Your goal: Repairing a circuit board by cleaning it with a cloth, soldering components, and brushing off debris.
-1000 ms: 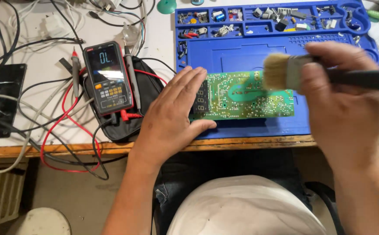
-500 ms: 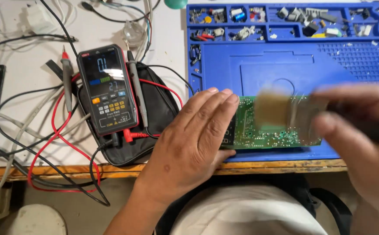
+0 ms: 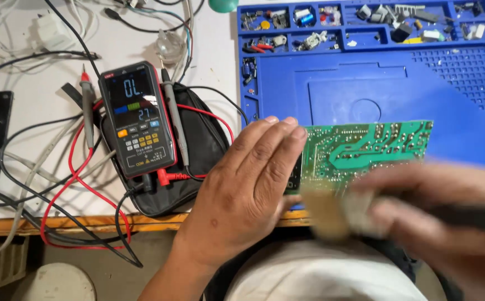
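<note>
The left hand (image 3: 242,195) lay flat and open, pinning the green circuit board (image 3: 365,150) on the blue mat (image 3: 365,83). The right hand (image 3: 448,217), blurred, gripped a brush (image 3: 331,209) at the board's near edge. A hard sweep could probably slide the board off the table (image 3: 86,223).

This looks like a small workshop for fixing electronics. A blue work mat (image 3: 376,83) lies on the table (image 3: 42,214), with a meter (image 3: 137,118) and tangled wires (image 3: 58,189) left of it.
</note>
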